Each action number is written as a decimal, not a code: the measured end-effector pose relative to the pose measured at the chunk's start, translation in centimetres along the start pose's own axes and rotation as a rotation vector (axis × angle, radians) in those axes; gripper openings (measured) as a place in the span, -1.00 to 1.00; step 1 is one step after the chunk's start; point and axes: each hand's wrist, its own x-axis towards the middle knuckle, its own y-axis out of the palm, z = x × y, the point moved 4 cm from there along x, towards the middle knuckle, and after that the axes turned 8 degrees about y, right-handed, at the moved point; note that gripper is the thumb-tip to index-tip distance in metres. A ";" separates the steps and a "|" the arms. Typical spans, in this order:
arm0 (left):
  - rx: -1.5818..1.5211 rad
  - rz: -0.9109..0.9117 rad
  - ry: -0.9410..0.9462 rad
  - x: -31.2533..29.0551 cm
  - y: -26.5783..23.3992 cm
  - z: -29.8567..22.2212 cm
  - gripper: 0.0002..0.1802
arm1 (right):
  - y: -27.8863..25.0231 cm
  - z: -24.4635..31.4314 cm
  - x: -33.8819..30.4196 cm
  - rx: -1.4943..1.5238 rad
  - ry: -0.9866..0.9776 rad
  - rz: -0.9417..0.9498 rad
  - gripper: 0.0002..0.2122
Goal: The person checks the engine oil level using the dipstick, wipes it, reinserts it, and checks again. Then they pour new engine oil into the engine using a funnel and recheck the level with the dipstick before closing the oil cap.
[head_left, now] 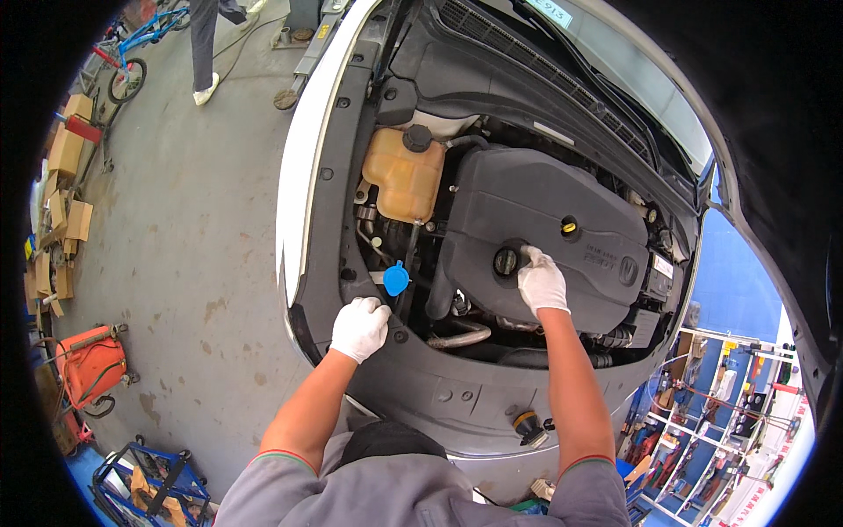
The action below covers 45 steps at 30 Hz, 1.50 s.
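Observation:
My left hand (361, 329), in a white glove, rests curled into a loose fist on the black trim (421, 373) along the engine bay's front edge. Just beyond it is a blue washer fluid cap (397, 278). My right hand (543, 283), also white-gloved, is over the dark engine cover (518, 198). Its index finger stretches to the right rim of the recess around the black oil filler cap (506, 261), beside the cap and not around it. A yellow dipstick handle (569, 227) shows farther right on the cover.
An amber coolant tank (406, 176) with a black cap stands at the bay's left. The raised hood (773, 140) arches over the right. A black-and-yellow lamp-like object (529, 428) lies by the front edge. A person's leg (203, 53), an orange case (90, 367) and shelving (711, 422) surround the car.

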 end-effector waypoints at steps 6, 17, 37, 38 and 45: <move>0.000 -0.005 0.002 0.1 0.0 0.0 -0.86 | 3.0 0.1 -0.5 -0.391 -0.124 -0.087 -0.62; 0.000 0.001 0.001 0.5 -0.6 -0.1 -0.88 | 2.3 0.1 1.4 -0.339 -0.066 0.072 -0.72; 0.029 -0.020 0.010 0.3 -0.4 -0.2 -0.88 | 3.0 2.8 1.6 -0.269 0.109 0.087 -0.50; 0.028 -0.016 0.009 0.4 -0.5 -0.3 -0.88 | 2.9 2.8 1.6 -0.250 0.151 0.098 -0.48; 0.014 0.017 0.001 0.3 -0.5 -0.2 -0.88 | 2.1 2.6 1.9 -0.386 0.079 0.059 -0.44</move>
